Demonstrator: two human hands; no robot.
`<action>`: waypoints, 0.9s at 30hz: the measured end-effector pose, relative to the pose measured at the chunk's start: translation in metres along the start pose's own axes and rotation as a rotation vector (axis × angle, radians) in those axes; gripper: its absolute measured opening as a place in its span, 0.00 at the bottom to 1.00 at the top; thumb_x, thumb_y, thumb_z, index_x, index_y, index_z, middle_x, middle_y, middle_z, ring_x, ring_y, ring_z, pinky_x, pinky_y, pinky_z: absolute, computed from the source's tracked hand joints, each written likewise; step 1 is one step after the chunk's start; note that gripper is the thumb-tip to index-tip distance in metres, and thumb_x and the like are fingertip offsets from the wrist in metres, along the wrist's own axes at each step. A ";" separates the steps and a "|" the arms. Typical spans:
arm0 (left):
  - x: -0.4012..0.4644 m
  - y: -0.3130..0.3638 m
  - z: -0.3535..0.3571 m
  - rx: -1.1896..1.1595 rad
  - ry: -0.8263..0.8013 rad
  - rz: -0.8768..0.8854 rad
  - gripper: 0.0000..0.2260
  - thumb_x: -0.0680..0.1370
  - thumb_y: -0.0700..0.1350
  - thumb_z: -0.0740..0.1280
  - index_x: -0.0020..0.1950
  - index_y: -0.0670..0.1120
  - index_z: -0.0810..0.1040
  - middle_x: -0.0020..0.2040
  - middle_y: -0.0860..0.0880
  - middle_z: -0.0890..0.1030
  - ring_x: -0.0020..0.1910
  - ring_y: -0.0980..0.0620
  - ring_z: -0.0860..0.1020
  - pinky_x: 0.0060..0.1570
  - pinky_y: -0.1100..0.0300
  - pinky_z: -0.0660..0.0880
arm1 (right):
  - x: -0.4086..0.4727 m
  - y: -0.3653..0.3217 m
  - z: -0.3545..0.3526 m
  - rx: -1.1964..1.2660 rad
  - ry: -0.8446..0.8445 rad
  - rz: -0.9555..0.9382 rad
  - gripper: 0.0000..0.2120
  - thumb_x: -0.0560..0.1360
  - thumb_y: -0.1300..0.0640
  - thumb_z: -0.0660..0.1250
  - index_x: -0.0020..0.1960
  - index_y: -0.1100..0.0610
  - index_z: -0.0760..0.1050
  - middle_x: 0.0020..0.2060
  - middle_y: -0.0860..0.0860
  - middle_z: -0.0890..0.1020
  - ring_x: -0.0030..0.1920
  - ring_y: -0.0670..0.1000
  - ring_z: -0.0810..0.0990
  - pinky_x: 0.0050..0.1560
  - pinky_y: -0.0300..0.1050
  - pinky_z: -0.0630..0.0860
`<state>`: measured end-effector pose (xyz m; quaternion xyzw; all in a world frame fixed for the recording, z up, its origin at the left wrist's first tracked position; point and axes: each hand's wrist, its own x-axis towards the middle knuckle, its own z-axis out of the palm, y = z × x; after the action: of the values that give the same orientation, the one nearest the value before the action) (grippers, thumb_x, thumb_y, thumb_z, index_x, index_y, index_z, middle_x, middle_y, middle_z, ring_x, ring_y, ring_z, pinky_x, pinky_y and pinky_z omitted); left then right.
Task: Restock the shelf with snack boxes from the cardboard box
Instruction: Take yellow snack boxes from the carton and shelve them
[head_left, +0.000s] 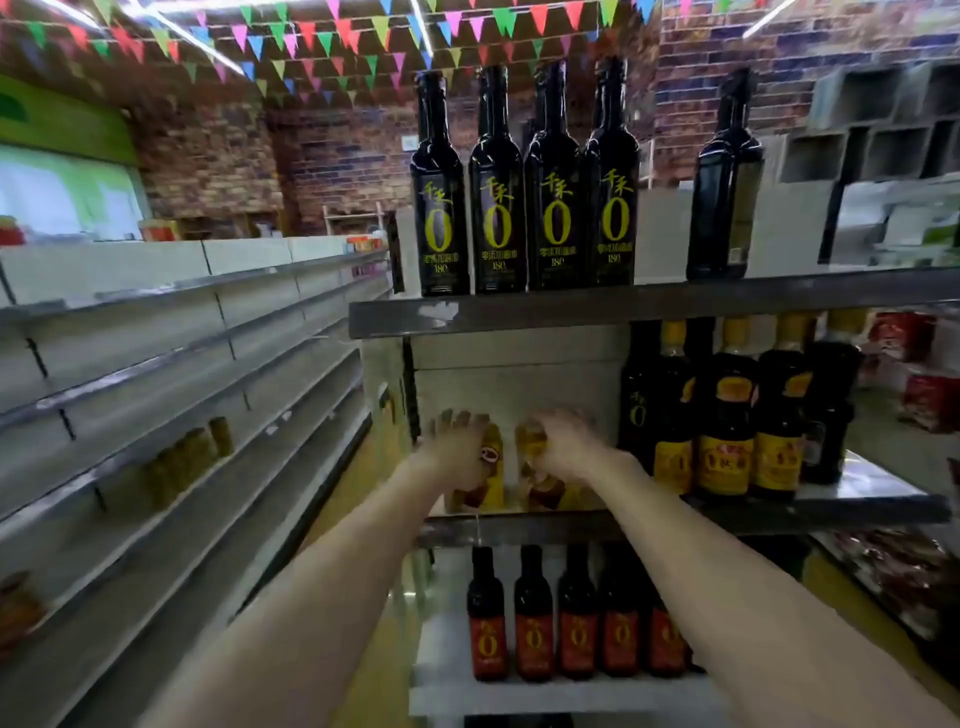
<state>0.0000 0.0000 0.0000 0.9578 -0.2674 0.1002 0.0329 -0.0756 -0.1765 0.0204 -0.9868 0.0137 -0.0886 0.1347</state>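
Observation:
Both my arms reach forward to the middle shelf (519, 527). My left hand (457, 449) grips the top of a yellow snack box (491, 467) that stands upright at the shelf's left end. My right hand (563, 441) grips a second yellow snack box (545, 488) just to its right. The two boxes stand side by side, touching or nearly so, and their lower edges rest on the shelf. The picture is blurred around the hands. The cardboard box is out of view.
Dark sauce bottles with yellow labels (727, 447) stand right of the boxes on the same shelf. Tall dark bottles (524, 208) fill the top shelf (623, 304), red-labelled bottles (576, 623) the one below. A long, mostly bare shelving unit (156, 389) runs along the left.

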 end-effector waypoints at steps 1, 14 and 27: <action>0.004 0.002 0.002 0.028 -0.019 -0.035 0.35 0.75 0.51 0.70 0.79 0.50 0.57 0.77 0.46 0.62 0.76 0.39 0.58 0.74 0.42 0.57 | 0.004 0.004 0.000 0.003 -0.052 -0.002 0.31 0.75 0.50 0.70 0.75 0.51 0.65 0.73 0.54 0.68 0.73 0.59 0.64 0.72 0.51 0.62; 0.003 0.011 0.007 -0.007 0.055 -0.260 0.27 0.67 0.51 0.73 0.63 0.48 0.70 0.58 0.44 0.73 0.60 0.40 0.73 0.55 0.45 0.76 | 0.027 0.029 0.012 -0.008 -0.108 -0.114 0.35 0.73 0.56 0.72 0.76 0.53 0.61 0.74 0.56 0.65 0.75 0.61 0.60 0.73 0.55 0.60; -0.077 0.032 -0.042 -0.175 0.270 -0.227 0.21 0.70 0.42 0.73 0.57 0.45 0.66 0.56 0.42 0.78 0.52 0.40 0.77 0.43 0.51 0.73 | -0.036 -0.019 -0.016 0.033 0.035 -0.133 0.32 0.72 0.60 0.71 0.73 0.56 0.63 0.70 0.58 0.67 0.72 0.60 0.62 0.71 0.57 0.64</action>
<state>-0.0889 0.0162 0.0254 0.9532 -0.1584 0.1998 0.1627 -0.1142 -0.1602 0.0345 -0.9815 -0.0509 -0.1148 0.1444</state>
